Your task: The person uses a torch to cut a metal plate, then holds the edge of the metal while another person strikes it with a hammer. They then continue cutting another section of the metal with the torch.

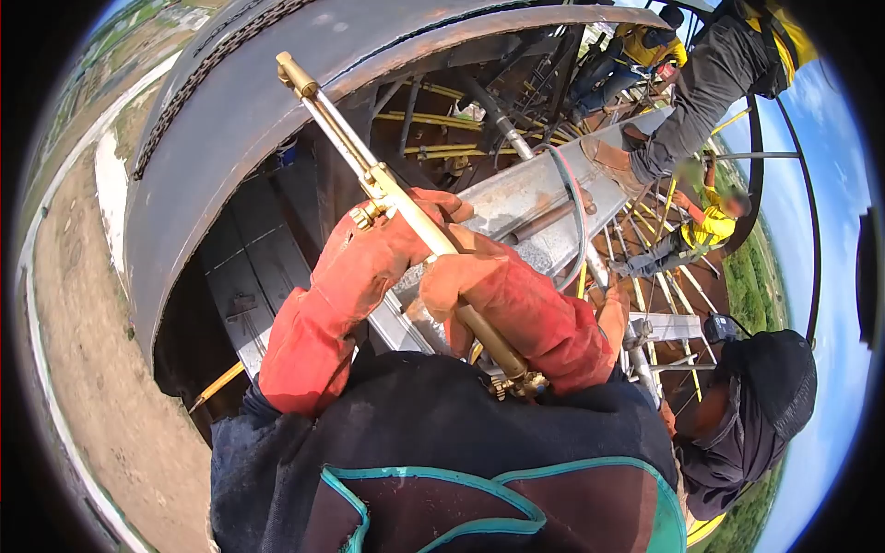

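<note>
A brass cutting torch point(406, 207) lies diagonally in front of my chest, its head pointing up and left toward a curved steel plate point(230, 120). My left hand point(392, 244), in a red leather glove, is closed around the torch just by its side valve. Lower on the handle, my right hand point(475, 272) wraps over it in a matching glove. The torch's rear end, with brass valve knobs point(521, 385), sits near my right forearm. No flame shows at the tip. Some of my fingers are hidden behind the handle and gloves.
A heavy chain point(210, 66) runs along the steel plate. Metal planks point(507, 198) cross the scaffold, with a hose point(581, 189) looped over them. A co-worker in a dark hood point(770, 382) is close at my right; several others stand among pipes. Ground lies far below at left.
</note>
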`<control>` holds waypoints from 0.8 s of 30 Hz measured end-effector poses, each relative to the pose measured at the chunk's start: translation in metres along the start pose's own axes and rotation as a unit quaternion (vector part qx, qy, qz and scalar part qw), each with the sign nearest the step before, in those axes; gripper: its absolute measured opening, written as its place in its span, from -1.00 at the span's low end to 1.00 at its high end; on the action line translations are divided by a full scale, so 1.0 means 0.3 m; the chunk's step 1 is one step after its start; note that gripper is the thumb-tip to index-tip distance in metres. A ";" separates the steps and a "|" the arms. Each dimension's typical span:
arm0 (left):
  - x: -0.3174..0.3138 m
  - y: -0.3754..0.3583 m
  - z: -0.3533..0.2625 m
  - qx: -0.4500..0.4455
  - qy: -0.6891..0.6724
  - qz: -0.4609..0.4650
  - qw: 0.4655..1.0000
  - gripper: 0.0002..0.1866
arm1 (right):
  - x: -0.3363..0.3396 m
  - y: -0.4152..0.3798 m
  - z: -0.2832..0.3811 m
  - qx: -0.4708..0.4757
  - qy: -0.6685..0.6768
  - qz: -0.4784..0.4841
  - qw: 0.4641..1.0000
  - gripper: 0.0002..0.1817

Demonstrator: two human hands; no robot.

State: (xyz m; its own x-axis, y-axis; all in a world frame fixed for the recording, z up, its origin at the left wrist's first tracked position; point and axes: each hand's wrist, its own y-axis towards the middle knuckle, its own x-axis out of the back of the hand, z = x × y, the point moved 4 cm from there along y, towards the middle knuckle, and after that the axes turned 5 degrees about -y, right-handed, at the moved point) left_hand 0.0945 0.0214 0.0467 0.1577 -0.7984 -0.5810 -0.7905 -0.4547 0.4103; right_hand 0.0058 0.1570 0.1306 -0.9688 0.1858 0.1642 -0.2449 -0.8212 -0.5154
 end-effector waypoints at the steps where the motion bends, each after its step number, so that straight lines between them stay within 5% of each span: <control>1: 0.002 0.004 -0.015 0.024 0.039 -0.003 0.999 -0.56 | -0.002 -0.003 -0.013 0.015 0.025 -0.001 1.000 -0.67; 6: 0.032 -0.021 -0.082 0.130 0.138 -0.030 0.981 -0.39 | 0.068 0.007 -0.098 0.126 0.133 -0.031 0.983 -0.40; 9: 0.136 -0.086 -0.163 0.026 0.162 -0.031 0.986 -0.45 | 0.157 0.009 -0.120 0.288 0.180 -0.087 0.936 -0.25; 11: 0.233 -0.141 -0.247 0.029 0.241 -0.119 0.963 -0.53 | 0.194 -0.025 -0.110 0.355 0.193 -0.117 0.907 -0.13; 13: 0.289 -0.196 -0.365 -0.088 0.515 -0.134 0.842 -0.56 | 0.205 -0.065 -0.086 0.362 0.217 -0.111 0.900 -0.01; 14: 0.322 -0.225 -0.416 -0.138 0.608 -0.133 0.770 -0.56 | 0.239 -0.077 -0.106 0.357 0.167 -0.207 0.895 0.11; 15: 0.367 -0.259 -0.451 -0.063 0.576 -0.233 0.781 -0.50 | 0.266 -0.071 -0.127 0.355 0.175 -0.214 0.893 0.14; 16: 0.488 -0.294 -0.495 -0.190 0.808 -0.105 0.548 -0.38 | 0.296 -0.054 -0.154 0.354 0.184 -0.219 0.891 0.17; 17: 0.565 -0.330 -0.499 -0.156 0.533 -0.180 0.812 -0.31 | 0.324 -0.036 -0.174 0.353 0.193 -0.220 0.889 0.20; 18: 0.615 -0.352 -0.499 -0.149 0.443 -0.227 0.854 -0.31 | 0.347 -0.013 -0.194 0.343 0.218 -0.181 0.896 0.17; 24: 0.664 -0.299 -0.549 -0.177 0.729 -0.228 0.621 -0.36 | 0.448 0.183 -0.356 0.271 0.321 -0.051 0.906 0.18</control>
State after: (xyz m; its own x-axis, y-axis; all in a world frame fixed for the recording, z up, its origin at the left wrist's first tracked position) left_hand 0.2944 -0.1620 0.0099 0.8892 0.0539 0.4542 -0.3278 -0.6176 0.7149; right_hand -0.1419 0.1945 0.0343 -0.8075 0.4087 -0.4253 -0.4481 -0.8940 -0.0084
